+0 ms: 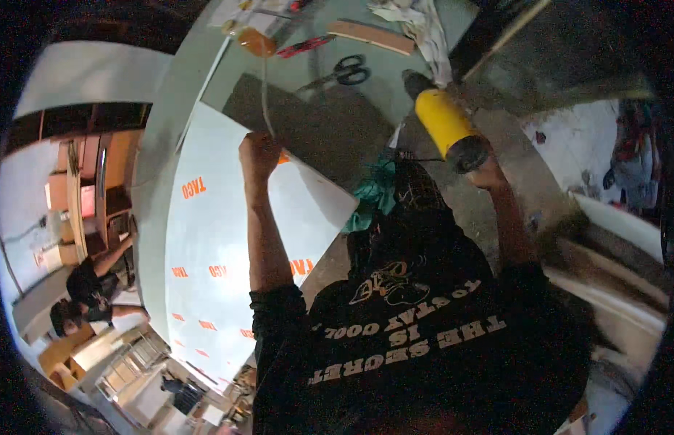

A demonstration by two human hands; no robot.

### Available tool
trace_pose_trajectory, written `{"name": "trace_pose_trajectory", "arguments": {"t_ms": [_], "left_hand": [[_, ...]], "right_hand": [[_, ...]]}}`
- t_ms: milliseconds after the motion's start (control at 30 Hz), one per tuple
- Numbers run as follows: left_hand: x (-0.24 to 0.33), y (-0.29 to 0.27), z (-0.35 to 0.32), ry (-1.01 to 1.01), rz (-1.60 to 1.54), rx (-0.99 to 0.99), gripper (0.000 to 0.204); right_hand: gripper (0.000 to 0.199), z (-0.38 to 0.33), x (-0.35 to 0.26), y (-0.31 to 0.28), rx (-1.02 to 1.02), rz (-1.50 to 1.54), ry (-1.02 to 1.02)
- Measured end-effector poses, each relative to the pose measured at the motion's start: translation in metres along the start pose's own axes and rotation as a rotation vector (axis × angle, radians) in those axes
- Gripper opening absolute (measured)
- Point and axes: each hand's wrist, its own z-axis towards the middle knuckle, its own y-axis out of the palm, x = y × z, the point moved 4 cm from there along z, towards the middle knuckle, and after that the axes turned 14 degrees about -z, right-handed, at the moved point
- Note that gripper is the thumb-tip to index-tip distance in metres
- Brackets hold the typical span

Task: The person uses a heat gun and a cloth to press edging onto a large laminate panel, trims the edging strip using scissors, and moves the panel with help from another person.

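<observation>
My left hand [259, 154] is closed in a fist over the far edge of a white sheet panel [221, 225] with orange print. A thin pale strip or cord [264, 94] runs from the fist toward an amber rounded container [256, 42]; its kind is unclear. On the right, my right hand [488, 176] grips the near end of a yellow cylindrical tool [444, 122] with black ends, perhaps a heat gun. Its narrower black end points away from me, over the table's right edge. My right fingers are partly hidden behind it.
Black-handled scissors [350, 70], a red-handled tool [305, 46], a wooden strip [372, 36] and a crumpled whitish cloth [420, 29] lie on the grey-green table [152, 203]. Green cloth [377, 190] hangs near the panel's corner. Another person [90, 290] is at far left.
</observation>
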Motion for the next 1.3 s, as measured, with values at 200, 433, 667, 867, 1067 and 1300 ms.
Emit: {"name": "trace_pose_trajectory", "arguments": {"t_ms": [200,433,667,867,1067,1300], "left_hand": [[-0.019,-0.01,-0.009,-0.121,0.015,0.065,0.026],[0.001,-0.005,-0.006,-0.357,-0.01,0.137,0.02],[0.01,-0.004,0.0,-0.361,0.093,0.199,0.016],[0.019,-0.005,0.006,-0.539,0.07,0.211,0.018],[0.02,-0.008,0.008,-0.479,0.122,0.411,0.019],[0.0,-0.018,0.032,-0.556,0.056,0.4,0.026]], "right_hand": [[0.054,0.102,-0.105,-0.035,0.05,-0.244,0.0],[0.06,0.218,-0.106,-0.034,-0.184,-0.13,-0.265],[0.068,0.268,-0.181,-0.018,-0.157,-0.181,-0.488],[0.07,0.267,-0.149,-0.007,-0.283,0.14,-0.379],[0.065,0.264,-0.147,-0.012,-0.295,0.053,-0.368],[0.062,0.261,-0.141,-0.023,-0.333,0.04,-0.305]]}}
